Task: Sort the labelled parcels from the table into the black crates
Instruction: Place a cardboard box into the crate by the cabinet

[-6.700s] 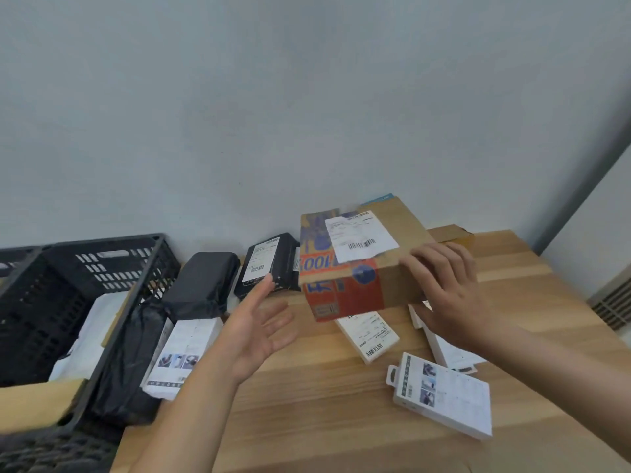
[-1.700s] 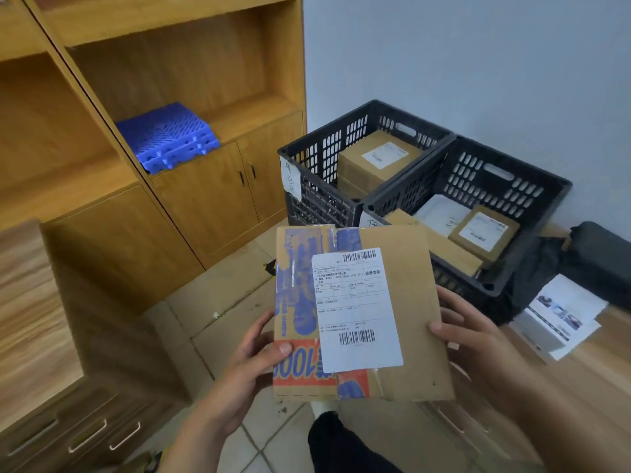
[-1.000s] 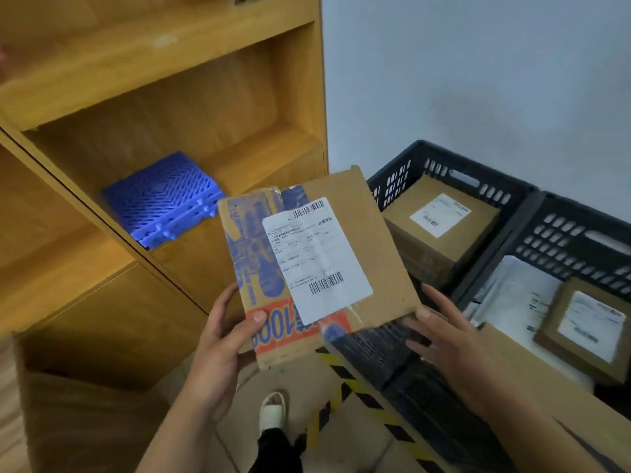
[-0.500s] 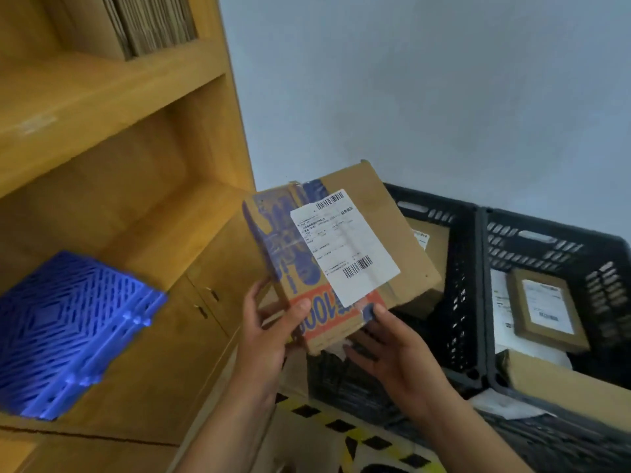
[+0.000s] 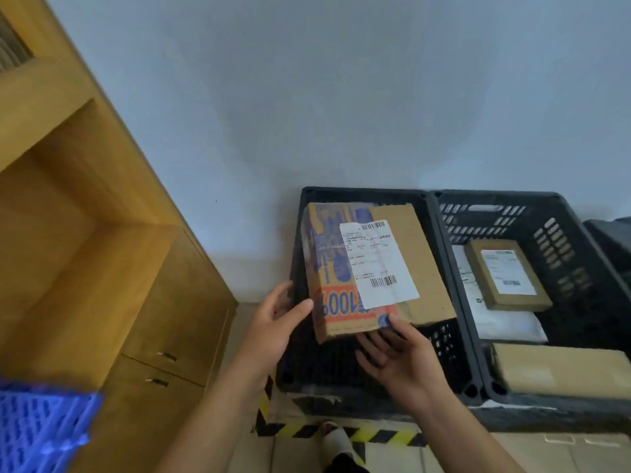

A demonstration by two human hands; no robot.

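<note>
A brown cardboard parcel [image 5: 403, 254] with blue and orange print and a white shipping label lies flat over the left black crate [image 5: 362, 193], filling most of its opening. My right hand [image 5: 392, 360] pinches its near edge, thumb on top and fingers beneath. My left hand [image 5: 276, 322] is at the parcel's near left corner, thumb touching the side and fingers straight. The right black crate [image 5: 495, 197] holds a small labelled brown box [image 5: 505, 274], a white mailer [image 5: 505, 324] and a long brown box [image 5: 560, 370].
A wooden cabinet [image 5: 153, 302] with shelves and doors stands close on the left. A blue plastic grid [image 5: 41, 431] shows at the bottom left. Yellow-black hazard tape [image 5: 341, 433] runs on the floor before the crates. A black bag [image 5: 611, 233] lies beyond the right crate.
The parcel has gone from the table, past the cabinet, down flat over the left crate. My left thumb has slid off its top to the side.
</note>
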